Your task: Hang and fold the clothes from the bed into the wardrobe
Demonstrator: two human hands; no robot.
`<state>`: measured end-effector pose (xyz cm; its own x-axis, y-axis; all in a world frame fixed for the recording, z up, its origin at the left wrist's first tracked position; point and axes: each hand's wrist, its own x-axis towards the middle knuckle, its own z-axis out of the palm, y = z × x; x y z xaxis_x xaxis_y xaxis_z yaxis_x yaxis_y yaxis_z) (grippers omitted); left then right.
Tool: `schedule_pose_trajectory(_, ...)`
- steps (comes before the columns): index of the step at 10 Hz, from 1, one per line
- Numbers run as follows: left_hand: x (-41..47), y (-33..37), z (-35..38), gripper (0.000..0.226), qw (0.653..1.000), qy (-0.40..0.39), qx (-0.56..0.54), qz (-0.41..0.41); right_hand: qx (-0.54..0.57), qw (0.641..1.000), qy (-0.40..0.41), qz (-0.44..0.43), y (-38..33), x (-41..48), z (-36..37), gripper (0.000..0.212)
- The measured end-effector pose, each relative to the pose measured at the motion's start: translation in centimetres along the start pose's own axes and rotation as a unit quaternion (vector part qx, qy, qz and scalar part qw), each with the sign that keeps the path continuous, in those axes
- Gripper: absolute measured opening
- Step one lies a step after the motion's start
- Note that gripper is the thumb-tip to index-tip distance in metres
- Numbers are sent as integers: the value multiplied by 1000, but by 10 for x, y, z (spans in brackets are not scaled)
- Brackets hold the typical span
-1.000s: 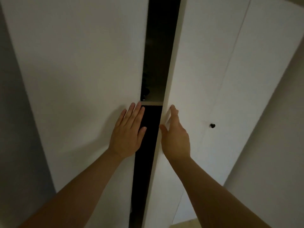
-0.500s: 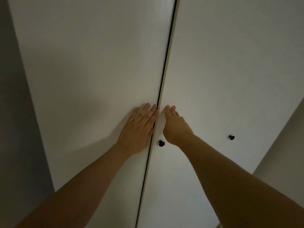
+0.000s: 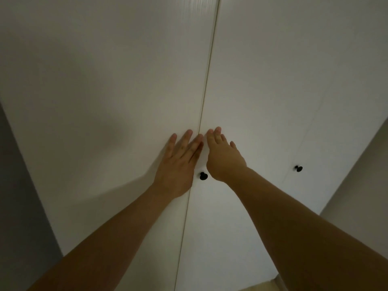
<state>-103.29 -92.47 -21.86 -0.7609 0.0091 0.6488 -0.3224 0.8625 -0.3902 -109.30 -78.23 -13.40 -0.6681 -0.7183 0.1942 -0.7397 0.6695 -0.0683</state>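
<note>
Status: the wardrobe (image 3: 117,76) stands right under your palms, its two white doors meeting at a thin seam that runs up between your hands. I judge the putting-away done or nearly so, though no clothes or bed are in view to confirm it. Your left hand (image 3: 178,164) lies flat, fingers straight, holding nothing; your right hand (image 3: 223,156) presses likewise just beside it, a black knob (image 3: 203,176) just below its heel.

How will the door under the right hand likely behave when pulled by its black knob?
The door looks a flat rigid panel, so it probably swings without bending. Its knob is small and round, so a grip may slip.
</note>
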Motion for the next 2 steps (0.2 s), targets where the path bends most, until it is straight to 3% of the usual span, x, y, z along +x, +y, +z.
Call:
schedule_pose_trajectory(1, 1, 0, -5, 89, 1000, -11, 19, -9, 56, 998, -3, -14, 7, -1, -3, 89)
schedule_pose_trajectory(2, -12, 6, -10, 80, 1000, 5, -14, -11, 134, 989, 49, -47, 24, -33, 5, 79)
